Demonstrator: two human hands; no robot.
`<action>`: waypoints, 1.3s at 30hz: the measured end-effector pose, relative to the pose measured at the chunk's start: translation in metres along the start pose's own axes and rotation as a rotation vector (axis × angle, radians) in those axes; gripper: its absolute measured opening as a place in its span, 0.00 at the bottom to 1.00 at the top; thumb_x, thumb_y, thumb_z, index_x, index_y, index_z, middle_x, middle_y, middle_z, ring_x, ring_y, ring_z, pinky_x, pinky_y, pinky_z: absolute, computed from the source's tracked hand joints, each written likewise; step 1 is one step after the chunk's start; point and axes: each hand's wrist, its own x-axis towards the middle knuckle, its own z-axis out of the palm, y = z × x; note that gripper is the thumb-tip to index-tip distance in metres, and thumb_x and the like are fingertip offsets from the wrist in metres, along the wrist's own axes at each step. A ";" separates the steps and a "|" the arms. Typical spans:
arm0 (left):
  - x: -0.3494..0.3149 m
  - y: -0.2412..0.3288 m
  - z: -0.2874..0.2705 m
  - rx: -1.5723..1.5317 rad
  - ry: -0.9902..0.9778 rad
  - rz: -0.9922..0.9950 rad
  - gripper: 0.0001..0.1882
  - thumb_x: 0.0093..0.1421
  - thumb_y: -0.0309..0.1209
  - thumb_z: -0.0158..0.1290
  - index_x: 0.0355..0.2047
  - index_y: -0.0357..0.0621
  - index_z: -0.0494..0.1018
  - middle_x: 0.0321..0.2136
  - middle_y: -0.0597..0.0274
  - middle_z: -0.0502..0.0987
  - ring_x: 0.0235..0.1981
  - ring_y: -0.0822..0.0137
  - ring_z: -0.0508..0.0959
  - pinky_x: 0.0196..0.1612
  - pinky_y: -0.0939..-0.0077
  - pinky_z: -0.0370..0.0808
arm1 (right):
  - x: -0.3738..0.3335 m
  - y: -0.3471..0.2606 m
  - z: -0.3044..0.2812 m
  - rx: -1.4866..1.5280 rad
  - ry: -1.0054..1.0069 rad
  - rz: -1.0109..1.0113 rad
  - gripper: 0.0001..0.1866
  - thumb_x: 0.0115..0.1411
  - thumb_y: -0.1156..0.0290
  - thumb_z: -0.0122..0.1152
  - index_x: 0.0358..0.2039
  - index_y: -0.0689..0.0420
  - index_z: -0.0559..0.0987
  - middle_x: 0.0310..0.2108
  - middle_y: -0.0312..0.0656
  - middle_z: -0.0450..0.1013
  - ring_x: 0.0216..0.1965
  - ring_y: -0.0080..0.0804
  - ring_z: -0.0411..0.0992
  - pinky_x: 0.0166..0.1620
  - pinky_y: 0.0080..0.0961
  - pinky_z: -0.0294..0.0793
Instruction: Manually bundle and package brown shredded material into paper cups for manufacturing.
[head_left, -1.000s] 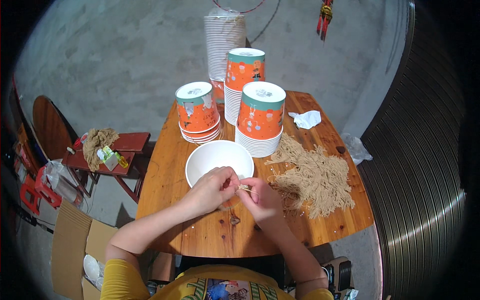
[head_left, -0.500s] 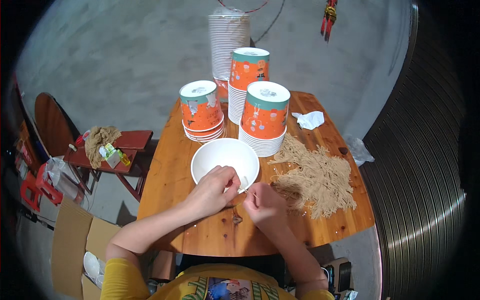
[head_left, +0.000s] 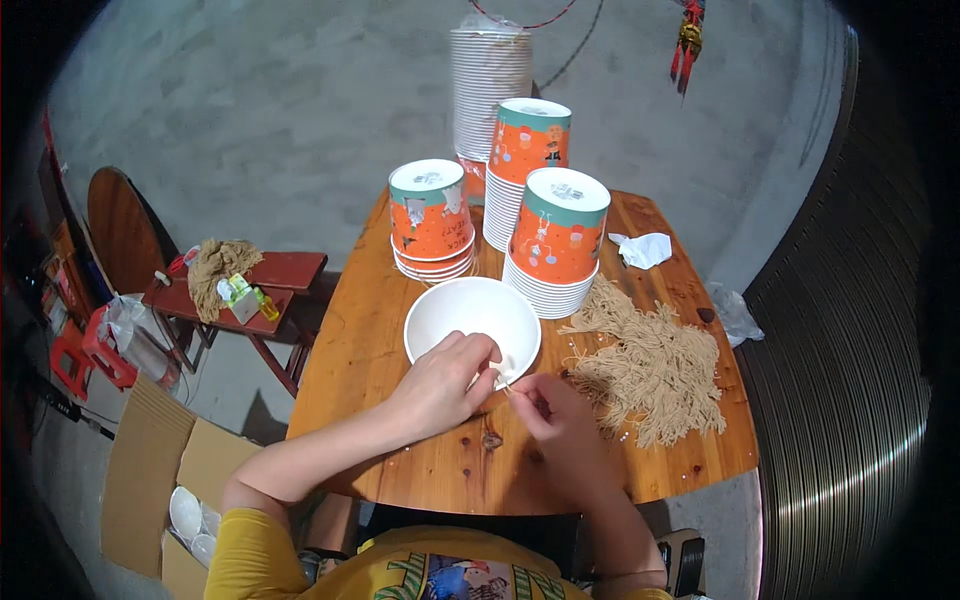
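A white bowl (head_left: 452, 312) stands upright on the wooden table, with its near rim between my hands. My left hand (head_left: 445, 385) reaches over that rim, its fingers closed in a pinch. On the right, just outside the bowl, my right hand (head_left: 562, 420) pinches a thin tan string (head_left: 507, 388) at the rim. The string runs toward the left fingers, which seem closed on its other part. A small whitish bit shows inside the bowl beside the left fingertips. Right of the bowl lies a heap of tan strings (head_left: 660, 375).
Behind the bowl stand upturned stacks of orange and green paper buckets (head_left: 560, 240) and a tall white stack (head_left: 492, 95). Crumpled white paper (head_left: 645, 250) lies at the table's far right. A red bench (head_left: 285, 270) and an open cardboard box (head_left: 150, 450) are to the left.
My view has shifted, so the whole scene sits slightly further right. My hands stay at the bowl's near rim, with the right fingers turned a little and still pinching the string.
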 end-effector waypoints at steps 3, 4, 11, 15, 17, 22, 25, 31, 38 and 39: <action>-0.009 0.008 -0.008 0.006 -0.055 -0.030 0.09 0.57 0.31 0.57 0.30 0.40 0.70 0.27 0.57 0.72 0.33 0.54 0.72 0.36 0.63 0.71 | 0.002 -0.014 -0.020 -0.079 -0.140 0.108 0.09 0.58 0.69 0.63 0.34 0.61 0.77 0.23 0.35 0.70 0.26 0.18 0.66 0.32 0.19 0.67; -0.011 0.006 -0.009 0.007 -0.054 -0.031 0.09 0.57 0.31 0.57 0.30 0.40 0.70 0.27 0.57 0.72 0.33 0.54 0.72 0.36 0.63 0.71 | 0.007 -0.015 -0.027 -0.079 -0.141 0.108 0.09 0.58 0.69 0.63 0.34 0.61 0.77 0.23 0.35 0.70 0.26 0.18 0.66 0.32 0.19 0.67; -0.022 -0.022 -0.019 0.067 -0.145 0.202 0.08 0.58 0.34 0.57 0.32 0.44 0.71 0.29 0.60 0.71 0.37 0.57 0.69 0.42 0.65 0.69 | 0.036 -0.001 -0.049 0.032 -0.356 0.074 0.05 0.60 0.73 0.60 0.33 0.61 0.76 0.26 0.35 0.71 0.29 0.18 0.68 0.32 0.16 0.67; -0.023 -0.031 -0.029 0.051 -0.181 0.281 0.08 0.59 0.35 0.55 0.33 0.45 0.72 0.29 0.61 0.70 0.39 0.58 0.70 0.51 0.62 0.64 | 0.046 0.016 -0.021 -0.128 -0.180 -0.304 0.07 0.62 0.68 0.57 0.35 0.58 0.77 0.32 0.44 0.74 0.31 0.38 0.73 0.35 0.28 0.72; -0.022 -0.030 -0.027 0.024 -0.193 0.297 0.08 0.60 0.36 0.55 0.34 0.45 0.72 0.28 0.62 0.71 0.39 0.59 0.71 0.54 0.60 0.62 | 0.042 0.015 -0.009 -0.168 -0.139 -0.280 0.07 0.62 0.66 0.56 0.36 0.56 0.77 0.32 0.45 0.75 0.32 0.41 0.74 0.35 0.31 0.73; -0.021 -0.012 -0.004 -0.095 0.075 -0.108 0.12 0.60 0.40 0.55 0.35 0.46 0.72 0.26 0.66 0.74 0.38 0.65 0.75 0.60 0.58 0.52 | 0.037 0.006 0.008 -0.289 -0.043 -0.270 0.08 0.63 0.62 0.54 0.37 0.50 0.77 0.28 0.47 0.76 0.31 0.44 0.76 0.32 0.36 0.74; -0.018 -0.003 0.000 -0.064 0.076 -0.195 0.11 0.59 0.40 0.56 0.32 0.46 0.73 0.26 0.64 0.74 0.37 0.64 0.75 0.61 0.58 0.50 | 0.035 0.002 0.012 -0.321 -0.002 -0.287 0.06 0.62 0.63 0.55 0.37 0.47 0.77 0.24 0.44 0.76 0.27 0.44 0.77 0.28 0.37 0.74; -0.021 -0.007 0.001 -0.065 -0.040 -0.212 0.07 0.58 0.35 0.55 0.27 0.47 0.71 0.27 0.68 0.72 0.41 0.68 0.72 0.62 0.58 0.48 | 0.038 0.005 0.021 -0.451 0.116 -0.347 0.05 0.63 0.68 0.56 0.38 0.51 0.76 0.22 0.42 0.76 0.21 0.39 0.77 0.24 0.31 0.73; -0.021 -0.017 -0.006 -0.063 -0.159 -0.028 0.05 0.51 0.28 0.52 0.25 0.46 0.66 0.25 0.68 0.69 0.41 0.67 0.72 0.63 0.55 0.46 | 0.045 0.003 0.027 -0.480 0.191 -0.159 0.05 0.65 0.66 0.52 0.37 0.52 0.69 0.13 0.45 0.72 0.18 0.47 0.75 0.22 0.40 0.72; -0.022 -0.022 -0.008 -0.061 -0.158 -0.030 0.05 0.51 0.28 0.52 0.25 0.46 0.66 0.25 0.68 0.69 0.41 0.67 0.72 0.63 0.55 0.46 | 0.045 0.001 0.029 -0.445 0.183 -0.150 0.04 0.65 0.67 0.51 0.36 0.52 0.68 0.12 0.43 0.71 0.17 0.46 0.75 0.21 0.40 0.72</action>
